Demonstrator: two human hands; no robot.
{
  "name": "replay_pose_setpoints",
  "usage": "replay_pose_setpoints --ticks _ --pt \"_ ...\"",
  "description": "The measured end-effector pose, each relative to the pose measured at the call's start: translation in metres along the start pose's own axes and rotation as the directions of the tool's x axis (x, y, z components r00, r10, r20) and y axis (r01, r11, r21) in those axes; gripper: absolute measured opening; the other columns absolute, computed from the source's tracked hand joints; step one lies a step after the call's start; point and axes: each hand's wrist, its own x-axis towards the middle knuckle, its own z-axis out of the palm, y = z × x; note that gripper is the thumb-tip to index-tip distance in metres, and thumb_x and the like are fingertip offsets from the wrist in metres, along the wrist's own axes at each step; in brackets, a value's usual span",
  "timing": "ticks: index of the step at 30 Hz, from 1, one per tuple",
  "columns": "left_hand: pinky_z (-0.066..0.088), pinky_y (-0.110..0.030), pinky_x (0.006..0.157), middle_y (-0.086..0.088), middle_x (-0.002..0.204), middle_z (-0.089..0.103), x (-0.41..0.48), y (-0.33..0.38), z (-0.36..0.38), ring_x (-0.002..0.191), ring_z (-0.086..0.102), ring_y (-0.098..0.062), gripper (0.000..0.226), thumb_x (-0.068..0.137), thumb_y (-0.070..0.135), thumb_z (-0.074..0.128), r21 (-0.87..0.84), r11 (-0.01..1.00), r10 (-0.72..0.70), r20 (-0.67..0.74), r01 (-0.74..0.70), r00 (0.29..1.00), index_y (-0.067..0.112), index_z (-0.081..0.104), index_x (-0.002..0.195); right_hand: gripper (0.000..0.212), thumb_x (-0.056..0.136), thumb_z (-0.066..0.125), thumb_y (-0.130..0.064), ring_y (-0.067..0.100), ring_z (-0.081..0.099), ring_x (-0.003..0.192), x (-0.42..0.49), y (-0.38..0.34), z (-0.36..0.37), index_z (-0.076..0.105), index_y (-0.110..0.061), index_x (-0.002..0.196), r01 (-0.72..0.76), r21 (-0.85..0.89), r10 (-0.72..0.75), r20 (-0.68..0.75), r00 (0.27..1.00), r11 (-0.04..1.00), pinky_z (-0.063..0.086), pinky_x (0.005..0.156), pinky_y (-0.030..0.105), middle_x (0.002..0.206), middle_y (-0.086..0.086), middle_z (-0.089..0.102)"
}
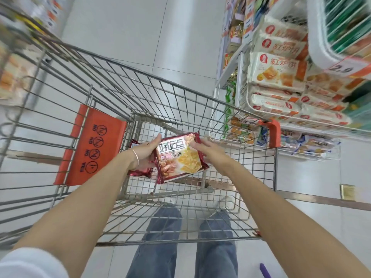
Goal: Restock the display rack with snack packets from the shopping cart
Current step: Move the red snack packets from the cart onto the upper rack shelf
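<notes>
A dark red snack packet [179,157] with a picture of yellow crackers is held inside the wire shopping cart [152,85]. My left hand [147,152] grips its left edge, thumb on top. My right hand [208,149] touches the packet's right edge with fingers stretched out. A second red packet [138,173] lies under my left wrist on the cart floor. The display rack [253,105] of white wire baskets stands to the right of the cart, filled with white and orange cracker packets [279,69].
An orange child-seat flap [92,147] hangs on the cart's left inner side. An orange corner guard [273,135] caps the cart's right corner, close to the rack. A lower basket [313,147] holds blue and orange packets. White tiled floor lies beyond the cart.
</notes>
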Motion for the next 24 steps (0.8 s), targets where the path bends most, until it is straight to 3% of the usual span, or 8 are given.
replay_pose_setpoints --ticks 5,7,10,12,15,17,19,24 --pt "0.053 -0.035 0.091 -0.012 0.116 0.067 0.016 -0.005 -0.004 0.109 0.061 -0.025 0.085 0.084 0.082 0.027 -0.16 0.986 -0.049 0.03 0.054 0.998 0.013 0.056 0.124 0.026 0.091 0.071 -0.02 0.023 0.073 0.1 0.003 0.007 0.0 0.069 -0.007 0.114 -0.072 0.131 0.066 0.049 0.997 0.989 0.056 0.081 0.03 0.107 0.005 0.077" --pt "0.055 -0.041 0.09 -0.01 0.106 0.066 0.03 -0.017 -0.016 0.101 0.063 -0.026 0.074 0.091 0.076 0.033 -0.228 0.974 -0.048 -0.158 0.011 0.986 0.011 0.058 0.117 0.027 0.09 0.072 -0.02 0.022 0.073 0.099 0.003 0.011 -0.003 0.069 -0.008 0.114 -0.082 0.167 0.077 0.032 0.996 0.983 0.055 0.079 0.03 0.105 0.005 0.077" --pt "0.057 -0.05 0.09 -0.016 0.107 0.071 0.061 -0.05 -0.042 0.093 0.069 -0.032 0.044 0.098 0.046 0.055 -0.022 0.999 -0.052 -0.495 0.047 0.867 0.006 0.063 0.115 0.025 0.089 0.073 -0.015 0.02 0.075 0.085 0.002 0.012 -0.009 0.068 -0.008 0.112 -0.089 0.219 0.095 -0.017 0.995 0.972 0.056 0.064 0.025 0.098 0.006 0.078" --pt "0.055 -0.05 0.095 -0.018 0.121 0.066 0.084 -0.079 -0.057 0.104 0.066 -0.035 0.051 0.088 0.038 0.07 0.146 0.972 -0.063 -0.589 0.183 0.805 0.007 0.059 0.127 0.025 0.089 0.072 -0.013 0.019 0.075 0.083 0.004 0.011 -0.016 0.067 -0.009 0.113 -0.081 0.235 0.092 -0.036 0.995 0.969 0.057 0.062 0.025 0.099 0.007 0.078" --pt "0.034 -0.049 0.117 -0.019 0.158 0.029 0.089 -0.099 -0.055 0.142 0.036 -0.037 0.085 0.083 0.034 0.078 0.588 0.743 0.145 -0.607 0.319 0.781 0.012 0.034 0.151 0.029 0.088 0.073 -0.017 0.024 0.074 0.094 0.011 0.013 -0.026 0.068 -0.008 0.114 -0.093 0.213 0.111 -0.075 0.991 0.973 0.057 0.066 0.028 0.105 0.009 0.077" --pt "0.018 -0.048 0.124 -0.012 0.167 -0.006 0.085 -0.106 -0.05 0.154 0.004 -0.034 0.108 0.082 0.034 0.079 0.881 0.388 0.346 -0.41 0.27 0.844 0.017 0.006 0.16 0.033 0.086 0.075 -0.021 0.026 0.073 0.1 0.015 0.017 -0.03 0.069 -0.008 0.116 -0.112 0.209 0.129 -0.071 0.989 0.971 0.055 0.072 0.03 0.108 0.009 0.076" --pt "0.012 -0.052 0.124 -0.009 0.163 -0.027 0.088 -0.113 -0.052 0.152 -0.015 -0.034 0.123 0.081 0.041 0.08 0.96 0.115 0.341 -0.28 0.255 0.897 0.023 -0.014 0.158 0.035 0.085 0.076 -0.022 0.026 0.072 0.103 0.02 0.021 -0.032 0.069 -0.008 0.117 -0.116 0.203 0.133 -0.07 0.989 0.972 0.055 0.077 0.031 0.109 0.009 0.076" --pt "0.017 -0.071 0.114 -0.005 0.155 -0.043 0.109 -0.118 -0.049 0.146 -0.03 -0.037 0.144 0.068 0.057 0.084 0.959 0.153 0.222 -0.268 0.237 0.938 0.034 -0.034 0.147 0.035 0.086 0.075 -0.022 0.027 0.072 0.103 0.03 0.023 -0.032 0.069 -0.008 0.118 -0.127 0.187 0.137 -0.039 0.99 0.974 0.056 0.082 0.035 0.111 0.01 0.075"
